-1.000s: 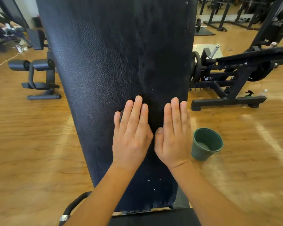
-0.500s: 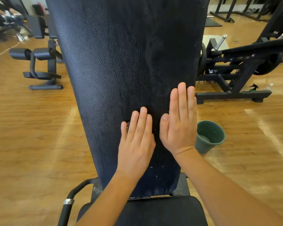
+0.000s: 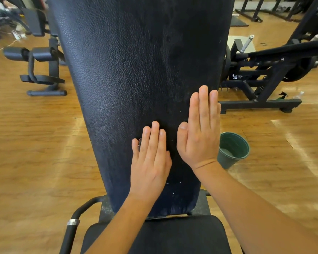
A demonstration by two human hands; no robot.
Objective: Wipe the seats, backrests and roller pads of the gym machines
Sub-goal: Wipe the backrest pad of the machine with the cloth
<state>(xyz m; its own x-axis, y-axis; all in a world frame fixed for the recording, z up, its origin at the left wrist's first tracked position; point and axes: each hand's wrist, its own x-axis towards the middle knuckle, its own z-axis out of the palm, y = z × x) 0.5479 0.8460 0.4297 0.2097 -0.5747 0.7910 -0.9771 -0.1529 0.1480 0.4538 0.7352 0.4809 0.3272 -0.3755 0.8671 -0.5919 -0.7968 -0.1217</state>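
Your left hand [image 3: 151, 162] and right hand [image 3: 200, 132] lay flat on the backrest [image 3: 128, 70], fingers straight, gripping nothing; backrest wiping seemed underway, next needing firm upward strokes.

The backrest [image 3: 136, 79] is black with a pebbled leather grain and a few pale specks low down. The seat [image 3: 173, 235] and roller pads [image 3: 41, 54] are plain black. The bucket [image 3: 226, 160] is dark green, and the floor [image 3: 35, 162] is honey-brown wood planking.

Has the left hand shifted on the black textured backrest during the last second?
Yes. The left hand has slid down the black textured backrest, nearer its lower edge.
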